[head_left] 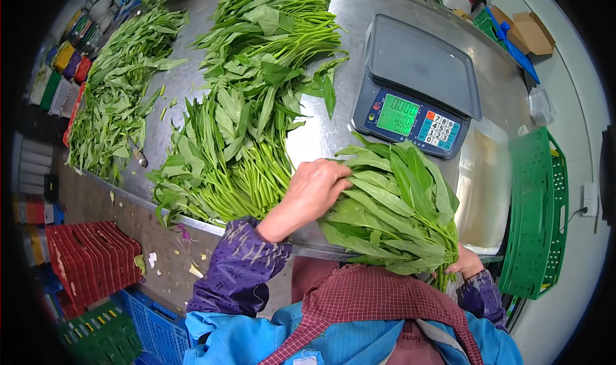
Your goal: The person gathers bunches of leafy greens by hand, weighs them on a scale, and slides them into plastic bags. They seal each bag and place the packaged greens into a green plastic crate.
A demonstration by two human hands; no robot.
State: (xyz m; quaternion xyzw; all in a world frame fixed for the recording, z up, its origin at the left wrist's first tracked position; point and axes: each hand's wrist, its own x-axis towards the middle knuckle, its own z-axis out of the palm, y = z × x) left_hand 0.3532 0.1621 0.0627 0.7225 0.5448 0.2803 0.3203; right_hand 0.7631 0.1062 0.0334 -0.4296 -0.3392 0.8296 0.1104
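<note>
A bunch of water spinach [398,204] is held up in front of my apron at the table's near edge, leaves toward the left and stems toward the lower right. My right hand [465,262] is closed round the stems, partly hidden behind them. At the other end, my left hand [312,193] has its fingers bent and closed on the leaf tips. Beside that hand lies a long pile of water spinach [256,166], its cut stems facing right. Behind the bunch stands a digital scale [420,83] with a bare pan and a lit green display reading zeros.
The metal table [199,31] also carries a loose heap of greens [122,89] and a knife [139,154] at the left. A green crate [532,217] stands at the right. Red crates [93,259] and a blue crate [154,323] sit on the floor, lower left.
</note>
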